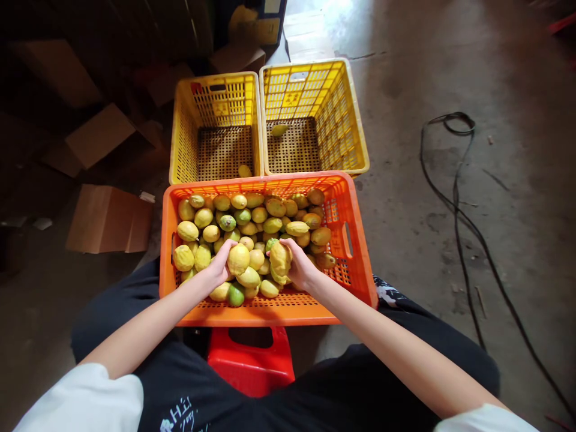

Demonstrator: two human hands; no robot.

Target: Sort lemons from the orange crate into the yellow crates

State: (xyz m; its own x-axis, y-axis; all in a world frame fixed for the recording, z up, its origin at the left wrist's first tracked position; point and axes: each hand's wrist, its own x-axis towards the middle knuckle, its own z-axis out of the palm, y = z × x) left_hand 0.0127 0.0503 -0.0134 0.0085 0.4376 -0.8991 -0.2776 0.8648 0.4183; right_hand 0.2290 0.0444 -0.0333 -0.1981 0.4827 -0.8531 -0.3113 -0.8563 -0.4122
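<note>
An orange crate full of yellow and green lemons sits in front of me on a red stool. My left hand is closed around a yellow lemon inside the crate. My right hand grips another yellow lemon just beside it. Both hands are over the near middle of the pile.
Two yellow crates stand side by side behind the orange one: the left one holds one lemon, the right one another lemon. Cardboard boxes lie at the left. A black cable runs over the concrete floor at the right.
</note>
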